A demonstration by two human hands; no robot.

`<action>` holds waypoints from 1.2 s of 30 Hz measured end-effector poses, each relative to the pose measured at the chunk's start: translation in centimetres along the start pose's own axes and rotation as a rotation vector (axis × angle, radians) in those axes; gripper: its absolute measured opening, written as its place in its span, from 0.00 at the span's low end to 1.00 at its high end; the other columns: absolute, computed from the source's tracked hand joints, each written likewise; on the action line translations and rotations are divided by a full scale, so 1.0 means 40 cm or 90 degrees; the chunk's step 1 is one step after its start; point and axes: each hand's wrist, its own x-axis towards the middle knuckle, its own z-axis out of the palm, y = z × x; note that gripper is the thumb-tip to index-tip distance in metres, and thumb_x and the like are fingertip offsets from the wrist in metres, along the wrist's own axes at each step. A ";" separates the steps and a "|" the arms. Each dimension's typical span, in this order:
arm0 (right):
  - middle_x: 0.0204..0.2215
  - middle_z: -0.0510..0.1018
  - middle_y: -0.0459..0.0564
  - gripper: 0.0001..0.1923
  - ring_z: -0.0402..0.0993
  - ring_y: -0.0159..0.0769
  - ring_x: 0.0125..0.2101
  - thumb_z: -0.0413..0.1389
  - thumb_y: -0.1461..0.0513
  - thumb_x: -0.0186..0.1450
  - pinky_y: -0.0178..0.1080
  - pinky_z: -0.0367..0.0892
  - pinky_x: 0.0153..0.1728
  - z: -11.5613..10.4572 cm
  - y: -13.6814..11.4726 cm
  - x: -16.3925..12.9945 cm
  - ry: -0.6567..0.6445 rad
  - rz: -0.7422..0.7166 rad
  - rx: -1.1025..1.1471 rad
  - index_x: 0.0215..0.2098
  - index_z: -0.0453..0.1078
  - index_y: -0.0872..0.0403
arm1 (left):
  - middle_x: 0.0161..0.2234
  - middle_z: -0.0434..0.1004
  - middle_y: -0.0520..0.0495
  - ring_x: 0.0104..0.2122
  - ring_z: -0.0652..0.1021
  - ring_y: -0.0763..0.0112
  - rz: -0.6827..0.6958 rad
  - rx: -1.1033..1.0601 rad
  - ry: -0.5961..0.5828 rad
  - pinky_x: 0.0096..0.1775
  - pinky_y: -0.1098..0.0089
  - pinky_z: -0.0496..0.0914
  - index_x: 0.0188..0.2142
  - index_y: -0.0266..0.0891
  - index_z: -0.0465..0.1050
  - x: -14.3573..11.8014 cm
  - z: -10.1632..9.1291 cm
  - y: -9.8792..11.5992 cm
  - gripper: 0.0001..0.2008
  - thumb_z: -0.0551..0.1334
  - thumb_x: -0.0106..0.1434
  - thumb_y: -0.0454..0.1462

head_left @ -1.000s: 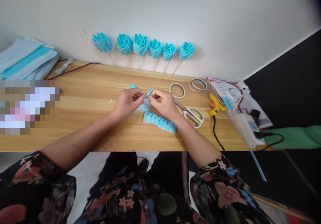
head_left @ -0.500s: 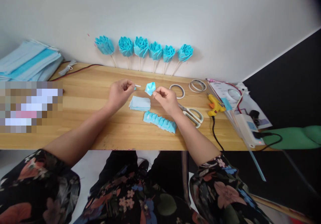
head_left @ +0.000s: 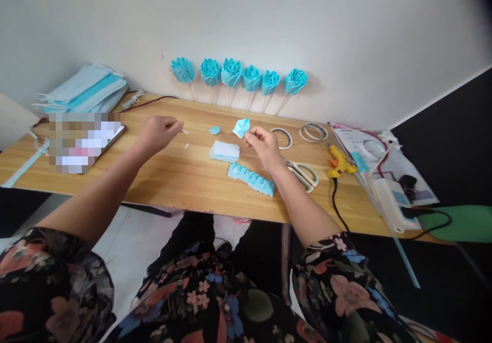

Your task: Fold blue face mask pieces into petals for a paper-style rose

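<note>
In the head view, print on the paper sheet (head_left: 348, 137) is too small to be read. A folded blue petal (head_left: 242, 127) is pinched at its lower right by the right hand (head_left: 246, 136), above the desk (head_left: 180, 179); its long axis cannot be told. A thin white strip (head_left: 185, 131), pointed rightward, is clamped in the left hand's (head_left: 181, 126) fingertips.

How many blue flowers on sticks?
6 blue flowers, in one row along the back wall: one at the left end, four closer together mid-row, one at the right end. None appears hidden.
</note>
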 end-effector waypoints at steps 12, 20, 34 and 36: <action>0.23 0.75 0.42 0.10 0.69 0.29 0.26 0.60 0.55 0.61 0.35 0.65 0.34 0.006 -0.024 -0.005 -0.016 0.030 0.085 0.26 0.70 0.52 | 0.31 0.77 0.46 0.29 0.72 0.67 0.007 -0.189 -0.023 0.33 0.68 0.63 0.31 0.41 0.79 0.004 0.058 0.054 0.08 0.67 0.55 0.42; 0.24 0.75 0.42 0.11 0.68 0.29 0.27 0.61 0.54 0.60 0.35 0.65 0.34 0.004 -0.032 -0.006 -0.018 0.031 0.110 0.27 0.71 0.52 | 0.33 0.79 0.44 0.30 0.74 0.69 -0.020 -0.565 -0.273 0.30 0.69 0.66 0.30 0.36 0.78 0.000 0.180 0.209 0.19 0.66 0.57 0.51; 0.28 0.75 0.43 0.19 0.68 0.31 0.30 0.60 0.45 0.61 0.34 0.66 0.34 -0.012 -0.026 0.001 0.028 0.077 0.082 0.33 0.76 0.52 | 0.18 0.64 0.56 0.20 0.63 0.78 -0.025 -0.538 -0.270 0.25 0.71 0.56 0.24 0.38 0.71 -0.030 0.197 0.218 0.13 0.69 0.51 0.45; 0.27 0.74 0.42 0.18 0.68 0.30 0.30 0.61 0.46 0.61 0.34 0.66 0.35 -0.012 -0.024 0.001 0.026 0.055 0.065 0.31 0.75 0.52 | 0.18 0.62 0.56 0.20 0.62 0.78 -0.020 -0.525 -0.283 0.25 0.71 0.54 0.24 0.39 0.70 -0.033 0.198 0.215 0.14 0.69 0.50 0.45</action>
